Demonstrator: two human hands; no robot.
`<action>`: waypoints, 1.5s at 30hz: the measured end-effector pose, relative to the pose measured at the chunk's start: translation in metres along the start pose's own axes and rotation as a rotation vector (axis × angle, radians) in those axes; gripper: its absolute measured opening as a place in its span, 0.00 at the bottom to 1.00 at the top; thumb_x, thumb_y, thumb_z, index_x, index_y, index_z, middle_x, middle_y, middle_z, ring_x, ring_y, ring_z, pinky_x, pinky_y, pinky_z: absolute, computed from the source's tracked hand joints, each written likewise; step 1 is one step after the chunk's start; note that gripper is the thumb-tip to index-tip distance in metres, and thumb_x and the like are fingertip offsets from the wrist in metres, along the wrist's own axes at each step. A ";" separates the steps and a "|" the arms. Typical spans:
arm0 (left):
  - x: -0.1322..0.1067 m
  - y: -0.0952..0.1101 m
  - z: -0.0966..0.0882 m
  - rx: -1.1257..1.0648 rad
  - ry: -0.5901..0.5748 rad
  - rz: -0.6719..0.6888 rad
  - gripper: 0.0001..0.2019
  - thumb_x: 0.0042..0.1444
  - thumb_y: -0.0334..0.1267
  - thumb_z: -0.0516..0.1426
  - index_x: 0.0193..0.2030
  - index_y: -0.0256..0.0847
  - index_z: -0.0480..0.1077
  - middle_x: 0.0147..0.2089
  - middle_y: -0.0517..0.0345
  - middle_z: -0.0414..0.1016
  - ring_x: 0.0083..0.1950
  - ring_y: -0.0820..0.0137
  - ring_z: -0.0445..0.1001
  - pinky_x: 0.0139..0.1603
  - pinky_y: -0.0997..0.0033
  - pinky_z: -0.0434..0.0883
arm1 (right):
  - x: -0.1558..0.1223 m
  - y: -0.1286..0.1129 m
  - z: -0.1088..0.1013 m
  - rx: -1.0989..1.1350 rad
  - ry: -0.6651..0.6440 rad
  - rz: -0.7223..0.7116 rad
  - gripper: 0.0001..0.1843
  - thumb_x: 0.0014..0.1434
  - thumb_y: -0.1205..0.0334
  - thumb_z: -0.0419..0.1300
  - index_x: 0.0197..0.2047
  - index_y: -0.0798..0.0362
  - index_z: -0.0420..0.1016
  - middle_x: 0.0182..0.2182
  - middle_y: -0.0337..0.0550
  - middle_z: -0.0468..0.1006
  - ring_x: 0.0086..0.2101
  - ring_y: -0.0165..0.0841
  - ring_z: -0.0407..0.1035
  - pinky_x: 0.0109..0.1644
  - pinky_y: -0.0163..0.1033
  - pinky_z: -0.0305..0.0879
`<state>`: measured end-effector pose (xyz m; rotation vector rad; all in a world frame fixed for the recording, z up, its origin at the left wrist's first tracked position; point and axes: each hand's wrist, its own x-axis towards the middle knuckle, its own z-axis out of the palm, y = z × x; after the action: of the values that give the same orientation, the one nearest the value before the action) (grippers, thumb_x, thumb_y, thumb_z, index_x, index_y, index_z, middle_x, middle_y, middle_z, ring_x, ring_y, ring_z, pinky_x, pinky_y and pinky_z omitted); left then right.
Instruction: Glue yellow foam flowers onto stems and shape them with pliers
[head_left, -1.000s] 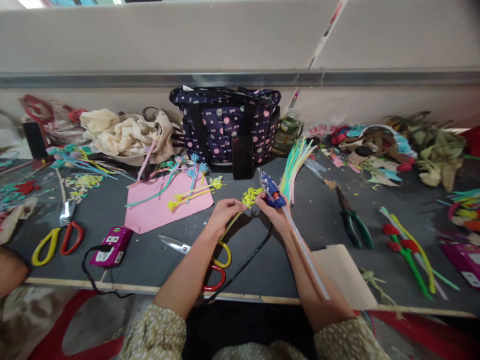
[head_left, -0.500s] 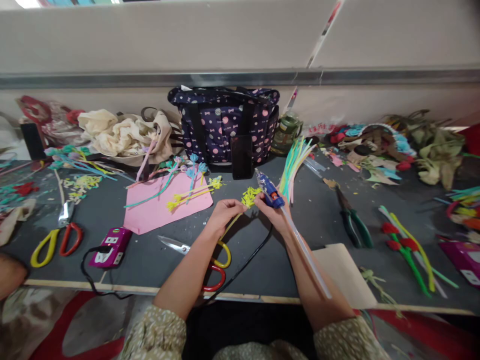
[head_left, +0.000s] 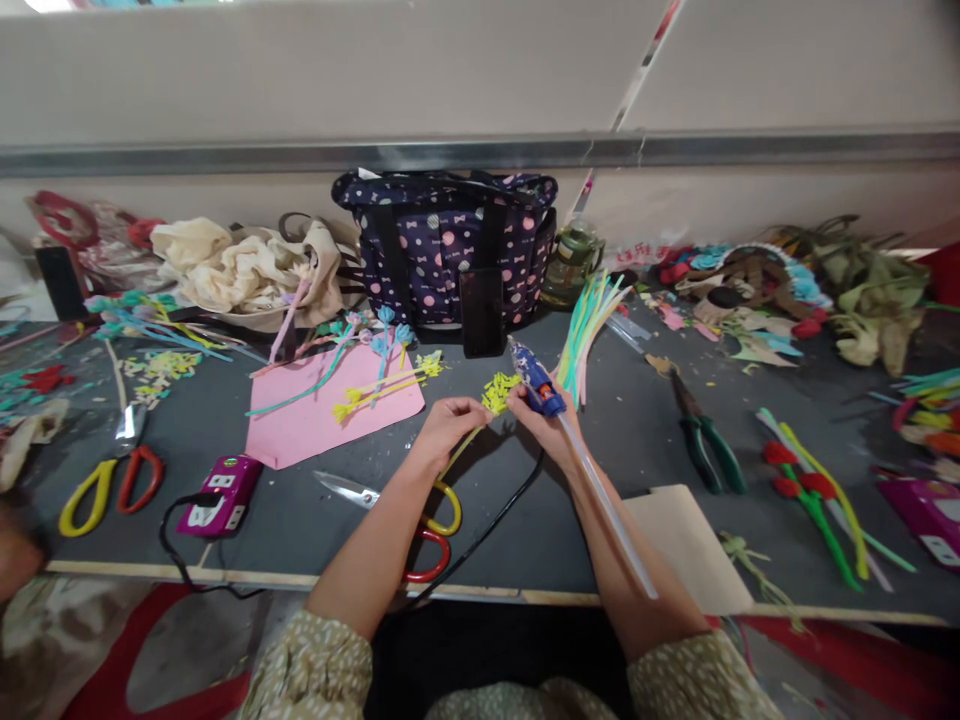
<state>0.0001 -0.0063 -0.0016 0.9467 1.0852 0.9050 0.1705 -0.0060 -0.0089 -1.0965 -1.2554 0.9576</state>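
Observation:
My left hand (head_left: 452, 432) is closed on the thin stem of a yellow craft flower (head_left: 498, 393), whose small petals cluster just beyond my fingertips. In my right hand (head_left: 544, 420) is a blue hot glue gun (head_left: 535, 380), its nozzle tilted up and to the left. A long clear glue stick (head_left: 611, 510) runs from its back over my forearm. The right thumb and fingertips come close to the flower's edge; whether they touch it I cannot tell. Under my left forearm lie scissors (head_left: 442, 510) with yellow and red handles.
A pink sheet (head_left: 270, 435) bears yellow flowers (head_left: 382, 393). Behind stand a phone (head_left: 482, 312) and a dotted bag (head_left: 450, 245). Pipe cleaners (head_left: 589, 335), pliers (head_left: 705, 440) and red flowers (head_left: 806, 485) lie to the right. A purple power socket (head_left: 225, 497) sits left, its cable near the table edge.
Almost nothing differs. The glue gun and both hands keep nearly the same place at the flower, and the view has shifted very slightly.

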 end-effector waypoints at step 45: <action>0.007 0.001 -0.007 -0.452 0.191 0.301 0.11 0.44 0.40 0.68 0.30 0.37 0.73 0.29 0.61 0.72 0.26 0.81 0.63 0.28 0.80 0.60 | -0.025 0.000 0.016 0.092 -0.171 -0.011 0.16 0.56 0.46 0.63 0.37 0.50 0.73 0.31 0.40 0.77 0.19 0.27 0.65 0.24 0.35 0.66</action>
<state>-0.0050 0.0017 -0.0037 0.6606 0.8516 1.4428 0.1523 -0.0289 -0.0152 -0.9509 -1.3406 1.1081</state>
